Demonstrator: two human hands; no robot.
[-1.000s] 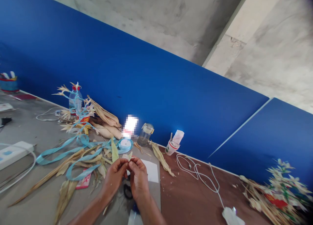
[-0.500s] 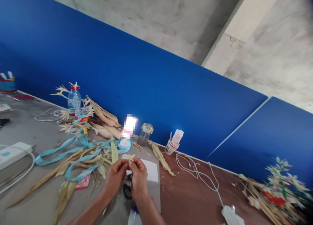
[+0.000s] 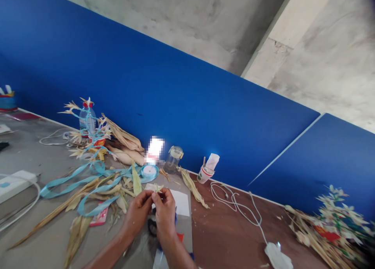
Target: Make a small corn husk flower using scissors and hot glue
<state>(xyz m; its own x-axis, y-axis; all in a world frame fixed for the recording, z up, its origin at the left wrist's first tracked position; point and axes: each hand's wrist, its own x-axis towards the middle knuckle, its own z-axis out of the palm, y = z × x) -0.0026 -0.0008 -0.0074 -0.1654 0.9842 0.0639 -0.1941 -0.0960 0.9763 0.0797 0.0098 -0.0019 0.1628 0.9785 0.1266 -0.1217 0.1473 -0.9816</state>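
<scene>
Between the fingertips of both hands is a small pale green-white corn husk flower (image 3: 157,188). My left hand (image 3: 141,207) is closed, its thumb and fingers pinching the flower from the left. From the other side, my right hand (image 3: 164,208) pinches it too, the thumb lying over the front. The flower's lower end is hidden behind my fingers. A white sheet of paper (image 3: 181,202) lies behind my right hand. Below and partly behind my right wrist is a dark round object (image 3: 152,227), which I cannot make out.
Light-blue ribbon (image 3: 98,211) trails from its spool (image 3: 149,171) among dried corn husks (image 3: 78,234) on the left. Behind stand a glass jar (image 3: 173,159), a lit, blurred-out screen (image 3: 154,150), a paper cup (image 3: 203,175) and a plastic bottle (image 3: 87,122). A white cable (image 3: 238,207) crosses the brown tabletop.
The flower tips lower and to the right in my fingers, and my right thumb has shifted slightly left. Both hands keep their pinch. The view has drifted slightly.
</scene>
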